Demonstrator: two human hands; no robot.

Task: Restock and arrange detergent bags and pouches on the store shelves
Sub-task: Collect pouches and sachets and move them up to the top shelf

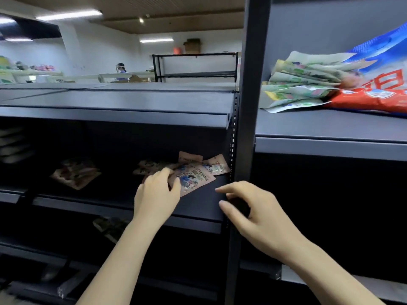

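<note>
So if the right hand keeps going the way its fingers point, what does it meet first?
Probably the pale printed pouch that the left hand is gripping on the dark middle shelf. The right hand looks open and empty, pointing left; depth is unclear.

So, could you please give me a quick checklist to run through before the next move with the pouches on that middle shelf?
1. Left hand has hold of the top pink pouch: ok, fingers curl over its near edge.
2. Right hand free: ok, open and empty beside the upright post.
3. Pouches squared up: not ok, the group is fanned out, some tilted.
4. Second pile further left tidy: cannot tell, too dark and blurred.
5. Room on the middle shelf: ok, bare surface in front of the pouches.
</note>
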